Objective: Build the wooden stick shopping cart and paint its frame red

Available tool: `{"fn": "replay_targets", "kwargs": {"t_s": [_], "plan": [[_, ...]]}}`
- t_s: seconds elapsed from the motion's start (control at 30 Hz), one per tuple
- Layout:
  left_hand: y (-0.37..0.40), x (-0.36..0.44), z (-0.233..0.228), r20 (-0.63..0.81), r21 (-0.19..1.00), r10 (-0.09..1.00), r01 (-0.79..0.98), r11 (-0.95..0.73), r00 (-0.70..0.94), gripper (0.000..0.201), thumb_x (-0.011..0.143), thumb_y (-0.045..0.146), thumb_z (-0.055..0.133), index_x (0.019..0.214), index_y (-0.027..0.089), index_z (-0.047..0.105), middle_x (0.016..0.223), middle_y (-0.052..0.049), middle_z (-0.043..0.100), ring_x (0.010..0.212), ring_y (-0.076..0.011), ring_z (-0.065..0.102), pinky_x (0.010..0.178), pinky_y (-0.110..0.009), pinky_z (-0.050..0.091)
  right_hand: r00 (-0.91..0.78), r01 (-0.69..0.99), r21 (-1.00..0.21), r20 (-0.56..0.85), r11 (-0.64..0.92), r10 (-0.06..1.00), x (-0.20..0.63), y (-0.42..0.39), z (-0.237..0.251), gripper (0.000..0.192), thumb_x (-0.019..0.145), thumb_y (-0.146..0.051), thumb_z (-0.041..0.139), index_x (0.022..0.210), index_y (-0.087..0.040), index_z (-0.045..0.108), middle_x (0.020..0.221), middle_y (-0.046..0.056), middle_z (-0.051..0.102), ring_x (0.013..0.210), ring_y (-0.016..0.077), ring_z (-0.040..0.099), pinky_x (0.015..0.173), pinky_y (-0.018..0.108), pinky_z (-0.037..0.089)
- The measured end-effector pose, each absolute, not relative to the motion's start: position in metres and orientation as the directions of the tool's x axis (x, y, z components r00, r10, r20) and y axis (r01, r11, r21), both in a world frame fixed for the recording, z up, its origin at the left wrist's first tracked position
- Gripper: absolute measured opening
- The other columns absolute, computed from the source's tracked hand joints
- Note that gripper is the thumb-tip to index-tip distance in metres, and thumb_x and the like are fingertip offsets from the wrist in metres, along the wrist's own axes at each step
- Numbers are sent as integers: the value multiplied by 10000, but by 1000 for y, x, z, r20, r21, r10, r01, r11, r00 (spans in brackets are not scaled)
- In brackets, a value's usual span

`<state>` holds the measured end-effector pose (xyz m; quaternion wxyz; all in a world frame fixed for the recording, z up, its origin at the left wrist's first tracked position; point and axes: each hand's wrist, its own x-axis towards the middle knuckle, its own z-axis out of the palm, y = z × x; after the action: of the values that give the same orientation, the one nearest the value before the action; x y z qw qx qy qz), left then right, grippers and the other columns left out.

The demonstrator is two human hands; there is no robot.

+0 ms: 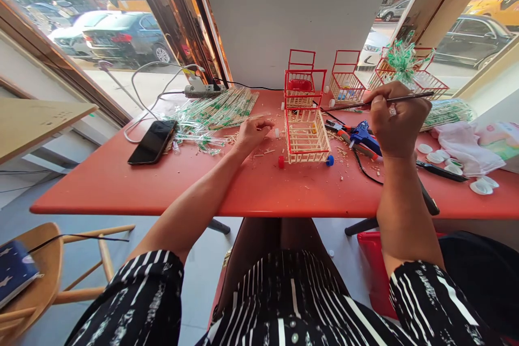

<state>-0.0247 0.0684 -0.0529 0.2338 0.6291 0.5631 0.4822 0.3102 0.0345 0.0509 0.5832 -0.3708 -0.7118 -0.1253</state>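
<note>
A small model shopping cart [307, 138] of pale sticks with a red frame and red and blue wheels stands on the red table [259, 189]. My left hand [252, 133] rests on the table just left of the cart, fingers curled over small stick scraps; what it pinches is too small to tell. My right hand [394, 118] is raised to the right of the cart, closed around a thin dark stick [399, 99] that points sideways. A blue glue gun [362, 138] lies below that hand.
More red-framed carts [300, 86] [345, 81] stand at the table's back. A pile of green-white wrapped sticks [219, 111] and a black phone [153, 141] lie left. White caps [436, 158] and cloth [466, 146] lie right. A wooden chair [48, 275] is lower left.
</note>
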Motion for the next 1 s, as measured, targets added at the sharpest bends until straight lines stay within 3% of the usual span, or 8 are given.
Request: {"fn": "replay_targets", "kwargs": {"t_s": [0.33,0.67,0.83,1.0], "plan": [[67,-24,-52,355,824,930,502,-262,-95,242,832,183,681,943,195,896,996,-51,888,944,-223,805,882,-294,605,-103,677,-205,924,707,367,310,33,54,199,911,-254,589,766,-310,714,754,11,750,667,223,655,740,447,542],[68,-24,-54,351,825,931,501,-261,-94,254,834,186,677,952,195,902,1005,-52,887,930,-219,799,871,-292,595,-33,597,-253,940,761,339,314,32,54,195,871,-230,559,742,-276,697,737,29,743,656,196,630,681,407,493],[69,-25,-54,355,824,930,499,-266,-90,260,833,199,674,958,191,901,1013,-52,887,941,-218,800,862,-289,593,-113,638,-210,926,741,360,311,32,55,187,875,-232,562,780,-279,716,756,20,751,668,203,630,709,405,497],[69,-25,-54,355,817,931,513,-264,-87,259,837,204,675,961,186,902,1010,-59,888,942,-222,802,856,-292,593,-100,586,-250,922,771,375,313,31,56,210,855,-222,547,757,-254,730,715,12,738,625,168,608,649,369,469]]}}
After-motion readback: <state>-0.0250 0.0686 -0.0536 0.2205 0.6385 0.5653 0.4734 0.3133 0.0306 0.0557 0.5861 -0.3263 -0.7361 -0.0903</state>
